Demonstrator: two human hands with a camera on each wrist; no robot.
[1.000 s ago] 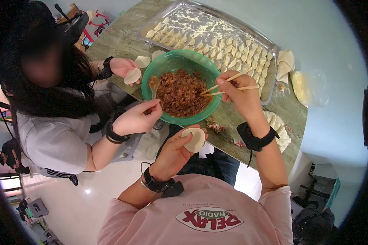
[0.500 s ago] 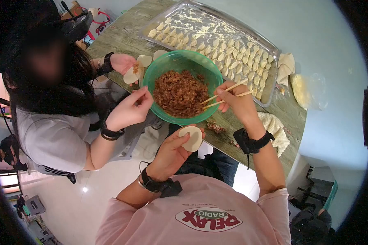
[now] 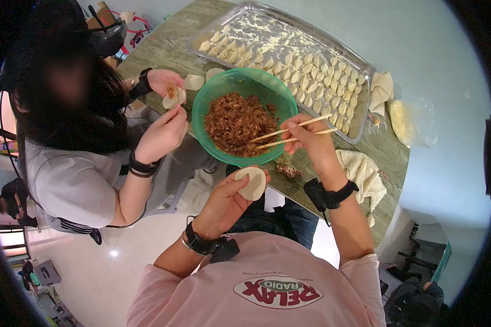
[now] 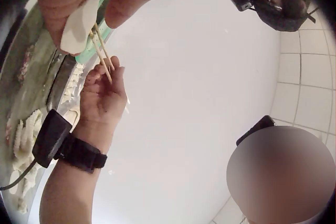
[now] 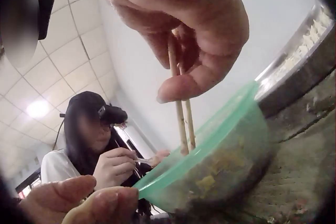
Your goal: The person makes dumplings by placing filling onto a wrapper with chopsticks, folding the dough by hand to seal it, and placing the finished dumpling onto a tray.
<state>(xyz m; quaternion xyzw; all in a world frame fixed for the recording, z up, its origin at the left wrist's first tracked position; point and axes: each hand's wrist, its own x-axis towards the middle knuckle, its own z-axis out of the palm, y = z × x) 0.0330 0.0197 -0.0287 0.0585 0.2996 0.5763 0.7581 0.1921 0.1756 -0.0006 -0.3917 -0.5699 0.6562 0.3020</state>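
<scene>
My left hand (image 3: 227, 200) holds a round dumpling wrapper (image 3: 252, 184), thumb over its face, just below the near rim of the green bowl (image 3: 198, 106). In the left wrist view the same wrapper (image 4: 80, 27) shows edge-on between thumb and fingers. My right hand (image 3: 312, 143) grips a pair of chopsticks (image 3: 300, 138) at the bowl's right side. Their tips reach into the brown minced filling (image 3: 237, 120). From the right wrist view the chopsticks (image 5: 184, 113) slant down behind the translucent bowl wall (image 5: 220, 166).
At the left another person's hand (image 3: 163, 131) works at a wrapper with filling (image 3: 172, 98). Two loose wrappers (image 3: 193, 82) lie beside the bowl. Behind it stands a metal tray (image 3: 289, 27) with rows of dumplings. A cloth (image 3: 365, 174) and a plastic bag (image 3: 414, 122) sit at the right.
My chopsticks have moved leftward and deeper over the filling. My left hand with the wrapper has shifted slightly left. The other person's right hand has gone from the bowl to their own wrapper.
</scene>
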